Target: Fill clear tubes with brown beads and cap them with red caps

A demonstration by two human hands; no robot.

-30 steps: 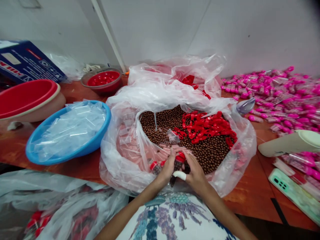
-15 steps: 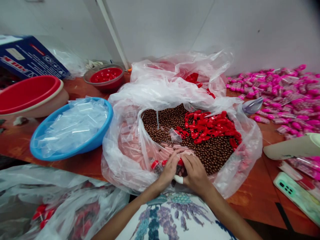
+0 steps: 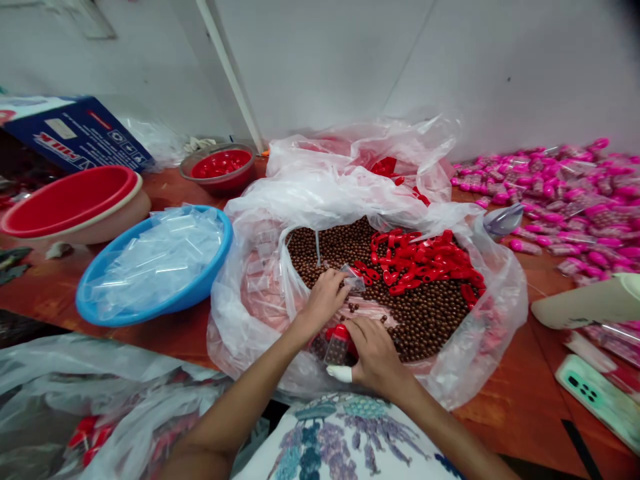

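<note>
A large clear plastic bag (image 3: 500, 333) lies open before me, holding brown balls (image 3: 435, 327) and a heap of red plastic pieces (image 3: 425, 260). My left hand (image 3: 325, 297) reaches over the balls, its fingertips at a small clear plastic packet (image 3: 354, 279); whether it grips the packet is unclear. My right hand (image 3: 373, 350), a white covering on its thumb, is closed on a small clear container with a red cap (image 3: 339, 343), filled with dark balls. More red-capped containers lie partly hidden beside it, near the bag's front edge.
On the left stand a blue basin (image 3: 223, 257) of clear packets, a red basin (image 3: 75, 200), a bowl of red pieces (image 3: 245, 175) and a blue box (image 3: 85, 133). On the right are pink-capped tubes (image 3: 565, 200), a beige cylinder (image 3: 585, 305) and a phone (image 3: 600, 393).
My left hand has left my right hand and moved up to the small clear packet. The red-capped container now shows in my right hand. The view has shifted slightly.
</note>
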